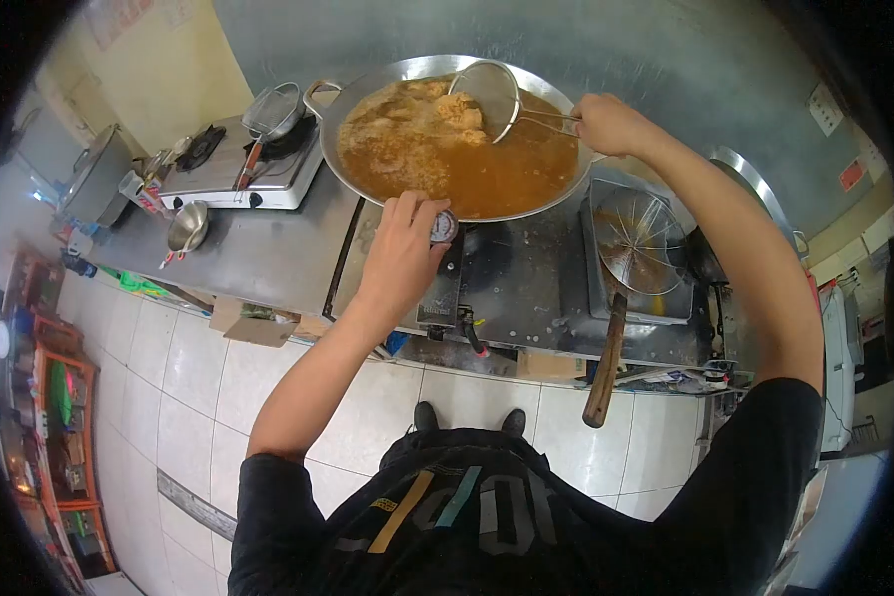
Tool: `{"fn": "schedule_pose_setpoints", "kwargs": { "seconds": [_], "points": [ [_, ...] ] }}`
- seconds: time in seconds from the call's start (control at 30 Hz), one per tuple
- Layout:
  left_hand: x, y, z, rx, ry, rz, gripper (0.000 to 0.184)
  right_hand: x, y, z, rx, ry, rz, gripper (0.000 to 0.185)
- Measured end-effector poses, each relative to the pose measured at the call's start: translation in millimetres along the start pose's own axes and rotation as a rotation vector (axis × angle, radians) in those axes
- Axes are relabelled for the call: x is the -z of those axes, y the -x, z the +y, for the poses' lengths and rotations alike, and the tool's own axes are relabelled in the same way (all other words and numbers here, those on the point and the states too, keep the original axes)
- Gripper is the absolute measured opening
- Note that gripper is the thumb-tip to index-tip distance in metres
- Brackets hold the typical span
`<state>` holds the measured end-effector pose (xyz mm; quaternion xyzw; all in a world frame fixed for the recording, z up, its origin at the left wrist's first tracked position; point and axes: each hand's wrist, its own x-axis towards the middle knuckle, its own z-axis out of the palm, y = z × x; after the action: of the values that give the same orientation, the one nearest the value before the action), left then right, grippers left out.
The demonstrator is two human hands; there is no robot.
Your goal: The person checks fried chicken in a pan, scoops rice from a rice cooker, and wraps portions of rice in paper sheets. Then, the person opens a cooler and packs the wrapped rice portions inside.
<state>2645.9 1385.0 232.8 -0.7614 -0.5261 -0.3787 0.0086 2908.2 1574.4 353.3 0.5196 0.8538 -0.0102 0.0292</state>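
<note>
A wide metal wok (549, 192) full of brown oil stands in front of me, with bubbles and foam over its left part. My right hand (611, 125) is closed around the wire handle of a mesh strainer (502, 87), whose basket tilts in the oil. Golden fried pieces (459, 111) float against the strainer's left side. At the wok's near rim, my left hand (404, 243) grips a dial thermometer (444, 226) between its fingers. The dial faces up, but its reading is too small to make out, and any probe is hidden.
A wire skimmer (638, 241) with a long wooden handle rests over a tray (656, 311) on the right, its handle jutting past the counter edge. Leftward are a gas stove (286, 186), another strainer (274, 107) and a small metal pan (188, 226) on the steel counter (258, 253).
</note>
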Motion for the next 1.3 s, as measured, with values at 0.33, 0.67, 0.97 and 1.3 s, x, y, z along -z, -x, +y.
{"fn": "schedule_pose_setpoints", "kwargs": {
  "seconds": [0.33, 0.67, 0.97, 1.3],
  "points": [
    [-6.4, -16.7, -10.1, -0.075, -0.103, -0.047, 0.055, 36.7, 63.3, -20.8, 0.003, 0.424, 0.263, 0.018],
    [1.6, -25.3, -17.5, -0.191, -0.188, -0.132, 0.058, 8.6, 20.1, 11.0, -0.122, 0.44, 0.192, 0.02],
    [-13.6, -20.1, -35.5, -0.245, -0.245, -0.186, 0.058, -25.5, -2.8, 38.1, -0.091, 0.194, 0.073, 0.018],
    [17.9, 83.8, 28.2, -0.026, 0.411, -0.215, 0.036, -81.2, -40.6, -21.0, -0.261, -0.789, -0.173, 0.019]
  ]
}}
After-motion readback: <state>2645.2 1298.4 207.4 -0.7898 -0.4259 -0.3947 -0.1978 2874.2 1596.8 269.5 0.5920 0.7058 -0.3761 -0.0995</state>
